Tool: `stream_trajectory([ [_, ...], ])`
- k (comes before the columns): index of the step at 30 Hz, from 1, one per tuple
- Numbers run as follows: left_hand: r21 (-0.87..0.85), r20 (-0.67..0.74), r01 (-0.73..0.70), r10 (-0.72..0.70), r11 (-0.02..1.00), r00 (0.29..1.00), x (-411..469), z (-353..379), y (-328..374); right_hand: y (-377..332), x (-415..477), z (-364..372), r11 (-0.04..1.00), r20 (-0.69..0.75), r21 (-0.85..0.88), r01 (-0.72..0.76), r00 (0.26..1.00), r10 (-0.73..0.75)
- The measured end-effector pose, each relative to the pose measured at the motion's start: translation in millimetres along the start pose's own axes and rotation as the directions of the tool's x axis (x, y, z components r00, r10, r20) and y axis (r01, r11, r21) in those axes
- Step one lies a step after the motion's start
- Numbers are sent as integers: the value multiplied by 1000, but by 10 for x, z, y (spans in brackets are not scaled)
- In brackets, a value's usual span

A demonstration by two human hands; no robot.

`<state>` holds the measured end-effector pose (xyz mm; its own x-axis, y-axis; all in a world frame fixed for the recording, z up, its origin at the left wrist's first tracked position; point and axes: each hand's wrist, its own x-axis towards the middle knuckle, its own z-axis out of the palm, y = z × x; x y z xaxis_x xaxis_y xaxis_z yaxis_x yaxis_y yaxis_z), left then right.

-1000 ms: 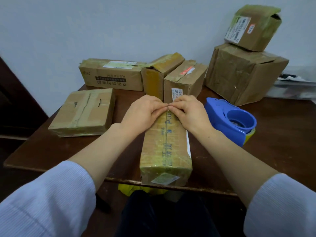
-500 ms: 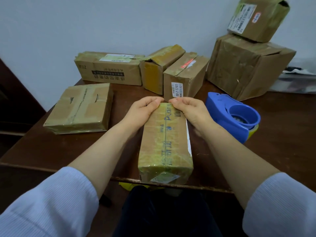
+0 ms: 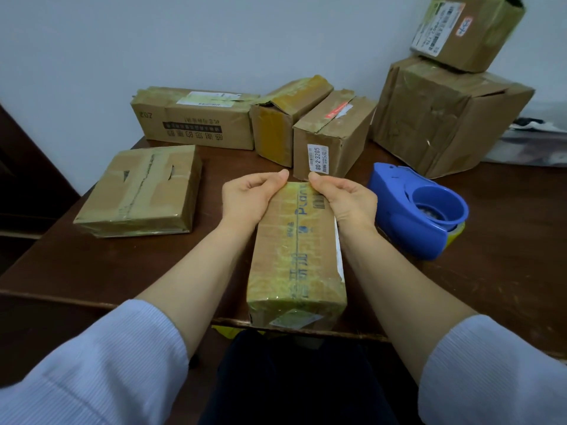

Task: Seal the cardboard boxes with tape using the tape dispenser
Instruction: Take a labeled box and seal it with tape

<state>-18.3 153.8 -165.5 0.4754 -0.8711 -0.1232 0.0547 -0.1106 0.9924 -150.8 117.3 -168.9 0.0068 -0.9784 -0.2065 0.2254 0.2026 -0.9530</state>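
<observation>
A pale wall (image 3: 184, 41) is seen behind a dark wooden table (image 3: 92, 271), on which everything is laid. Well beyond the fingers (image 3: 337, 190) and to their right, a large crumpled box (image 3: 445, 118) is stood by the wall, and a small labelled box (image 3: 466, 29) is perched on top of it, tilted. Farther back, to the left of the fingers, a long box (image 3: 196, 121) is laid along the wall, and a flat box (image 3: 141, 191) is set well to their left. Straight beyond the fingertips a yellow-taped box (image 3: 285, 118) and a stickered box (image 3: 334, 133) are placed side by side, the latter nearest them. The narrow box (image 3: 297, 259), wrapped in yellowish tape, is laid lengthwise from the table's near edge, and its far end is gripped by the left hand (image 3: 248, 197) and the right hand (image 3: 346, 200), thumbs pressed on top and fingers curled over the far edge. The blue tape dispenser (image 3: 420, 210) is rested just right of the right fingers, not held.
</observation>
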Motion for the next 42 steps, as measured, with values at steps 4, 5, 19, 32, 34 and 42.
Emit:
stream_trajectory([
  [4, 106, 38, 11, -15, 994, 999, 35, -30, -12, 17, 33, -15, 998, 42, -62, -2, 999, 5],
  [5, 167, 35, -18, 13, 986, 999, 54, -34, -9, 10, 46, -10, 994, 39, -107, 17, 999, -13],
  [19, 271, 73, -163, 148, 949, 986, 16, -20, 72, -140, 41, -11, 795, 187, -536, 284, 958, -216],
  [32, 933, -46, -81, 342, 350, 939, -118, -284, 279, -694, -736, -77, -222, 423, -823, 523, 825, 375],
  [34, 976, -41, -28, 306, 217, 951, -150, -331, 358, -675, -627, -72, -201, 502, -785, 586, 791, 350],
  [42, 798, 582, -591, 101, 118, 807, -207, -132, 517, -640, -367, -239, 217, 647, -732, 646, 759, -74],
])
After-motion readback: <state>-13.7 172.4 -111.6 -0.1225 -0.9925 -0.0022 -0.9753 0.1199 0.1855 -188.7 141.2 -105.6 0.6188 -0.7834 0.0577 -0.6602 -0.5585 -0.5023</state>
